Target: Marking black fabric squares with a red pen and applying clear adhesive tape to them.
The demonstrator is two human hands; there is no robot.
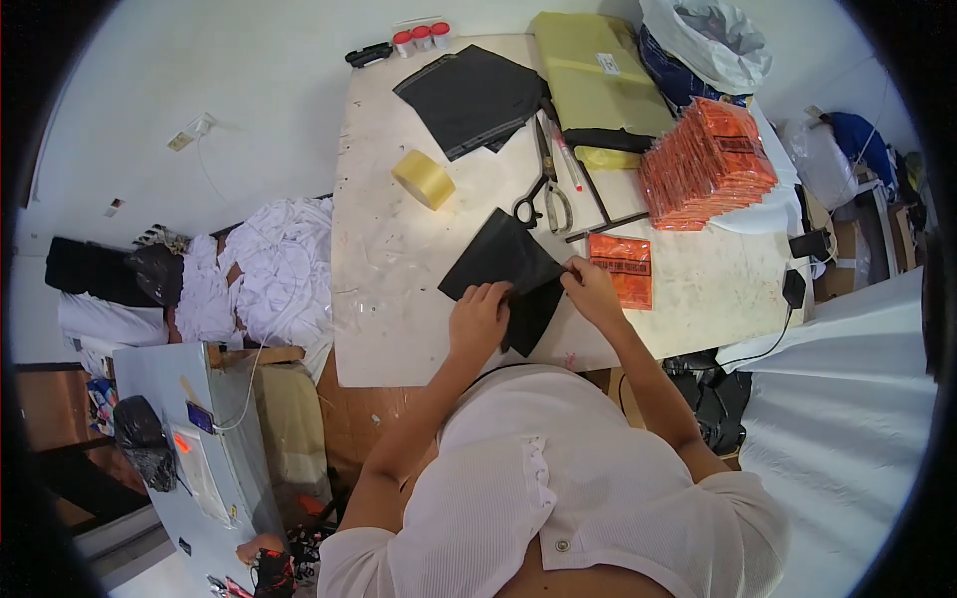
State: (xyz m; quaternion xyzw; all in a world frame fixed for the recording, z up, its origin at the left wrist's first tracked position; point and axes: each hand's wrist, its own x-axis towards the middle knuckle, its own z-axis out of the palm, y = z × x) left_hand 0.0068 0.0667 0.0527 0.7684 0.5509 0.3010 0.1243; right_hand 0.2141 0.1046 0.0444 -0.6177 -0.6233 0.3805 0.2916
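A black plastic bag (503, 254) lies partly folded near the table's front edge, one part of it hanging down toward me. My right hand (595, 294) pinches its right corner between thumb and fingers. On its lower left part rests my left hand (480, 321), fingers curled and closed on the plastic; the fingertips are partly hidden. Right beside my right hand is a flat orange packet (628, 271) in clear wrap. Beyond the bag lie black-handled scissors (543, 169), a smaller cutting tool (559, 207) and a red-and-white pen (566, 157).
On the white table (384, 299) stand a roll of yellowish tape (424, 179), flat black bags (469, 100), a tall stack of orange packets (708, 164) and a folded yellow sheet (598, 70). A black T-shaped bar (596, 194) lies near the stack. White cloth (279, 259) is piled at left.
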